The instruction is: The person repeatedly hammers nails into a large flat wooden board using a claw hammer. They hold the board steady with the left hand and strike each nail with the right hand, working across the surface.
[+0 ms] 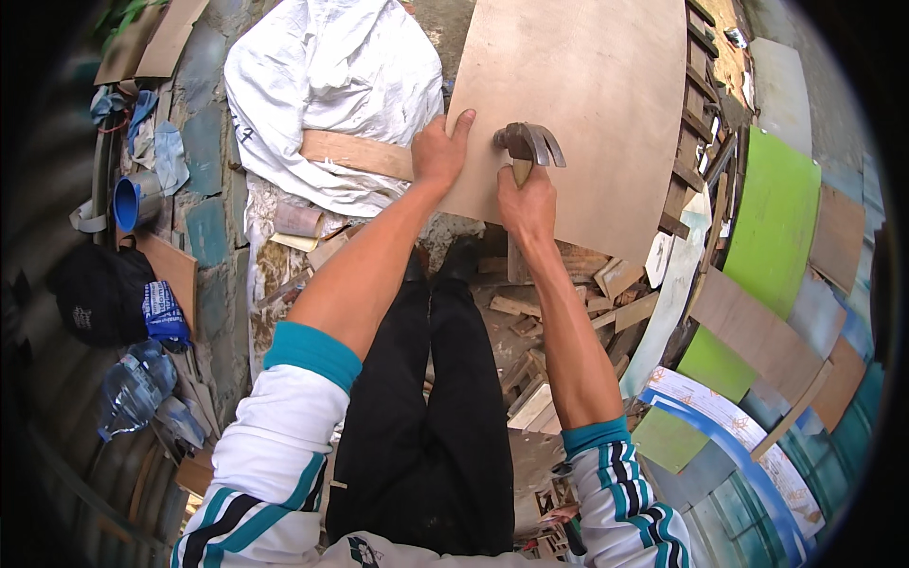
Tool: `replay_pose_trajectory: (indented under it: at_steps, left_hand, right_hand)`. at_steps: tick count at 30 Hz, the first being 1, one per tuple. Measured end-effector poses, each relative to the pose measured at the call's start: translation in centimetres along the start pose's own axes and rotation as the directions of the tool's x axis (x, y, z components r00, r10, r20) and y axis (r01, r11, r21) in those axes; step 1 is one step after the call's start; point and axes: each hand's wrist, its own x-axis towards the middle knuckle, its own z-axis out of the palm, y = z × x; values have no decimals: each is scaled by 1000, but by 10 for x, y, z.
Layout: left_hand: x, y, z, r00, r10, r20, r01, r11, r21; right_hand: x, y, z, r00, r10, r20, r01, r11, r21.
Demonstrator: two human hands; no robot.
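Observation:
A large, pale plywood sheet (578,85) reaches from the far edge of the view toward my legs. My left hand (439,156) is closed on its left edge, thumb on top and the other fingers mostly hidden. A flat wooden strip (355,154) runs leftward from beside that hand; whether the hand touches it, I cannot tell. My right hand (527,204) is wrapped round the wooden handle of a claw hammer (530,144). The hammer's dark metal head is over the sheet, its claw pointing right. I cannot make out a nail.
A white cloth (331,76) is spread at the far left. Scrap wood pieces (540,398) are heaped by my legs. Green panels (772,218) and other boards stand along the right. At the left are a blue cup (135,202), a black bag (99,293) and a clear plastic bottle (137,388).

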Motion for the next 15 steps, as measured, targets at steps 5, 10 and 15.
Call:
replay_pose_trajectory:
  at_steps: [5,10,15]
  left_hand:
    - [1,-1,-8,1000,-12,-4,12,1000,24]
    - [1,0,1,1000,-4,-6,4,1000,14]
    - [0,2,-5,1000,-5,-9,5,1000,4]
  right_hand:
    - [-28,-12,-9,933,-236,-273,322,886,334]
    - [-15,12,18,997,10,-80,3,987,160]
    - [-21,20,18,989,70,-128,-12,915,404]
